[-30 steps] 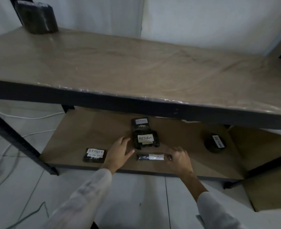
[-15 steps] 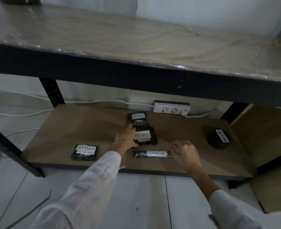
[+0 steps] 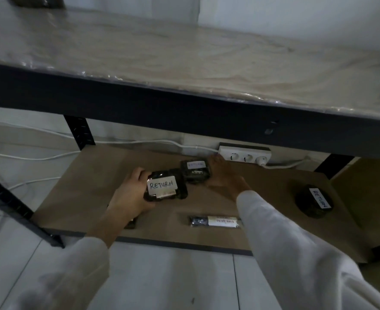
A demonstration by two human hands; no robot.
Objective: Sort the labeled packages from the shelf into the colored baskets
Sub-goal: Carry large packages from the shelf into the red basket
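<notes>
- Already clamped in left hand (image 3: 129,198): RETURN package (image 3: 165,188), thumb under, fingers over far edge, just above lower shelf (image 3: 99,175).
- Looks light, film-wrapped, likely slippery; best held by short ends.
- Right hand (image 3: 223,175) curled against rear package (image 3: 195,170) beside power strip (image 3: 243,154); closure unclear.
- Rear label blurred; baskets out of view; front-left package mostly hidden behind left forearm.

Five dark wrapped packages lie on the lower wooden shelf board (image 3: 108,175): the square RETURN-labelled package (image 3: 165,186) at centre, a second square labelled package (image 3: 194,170) just behind it, a round black RETURN package (image 3: 314,201) at right, a long thin labelled package (image 3: 213,221) near the front edge, and a mostly hidden package (image 3: 131,223) behind the left forearm. Two hands: left hand (image 3: 131,195), right hand (image 3: 226,175). One white three-socket power strip (image 3: 243,155). Two shelf boards.
</notes>
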